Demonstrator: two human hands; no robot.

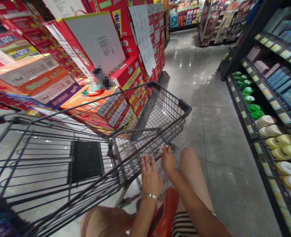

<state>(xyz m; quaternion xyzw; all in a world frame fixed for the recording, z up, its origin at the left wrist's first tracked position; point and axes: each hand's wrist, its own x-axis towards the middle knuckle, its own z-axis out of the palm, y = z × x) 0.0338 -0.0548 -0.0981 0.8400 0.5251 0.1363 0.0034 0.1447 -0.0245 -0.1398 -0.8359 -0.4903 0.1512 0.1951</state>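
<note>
The grey wire shopping cart [145,141] stands in front of me, turned at an angle. Its basket looks bare apart from a black flat panel [86,161] near the handle end. My left hand [151,177], with a bracelet on the wrist, has its fingers stretched out against the cart's near side. Just to the right, my right hand [168,160] is closed at the fingertips by the same wire side. A small pale scrap [162,148] shows at those fingertips; its kind is too small to make out.
Stacked red and orange cartons [133,70] rise on the left, close to the cart. On the right runs a black shelf [249,131] with green, yellow and white packages. Between them a grey tiled aisle [195,82] leads to farther displays. My bent knees frame an orange bag [165,210].
</note>
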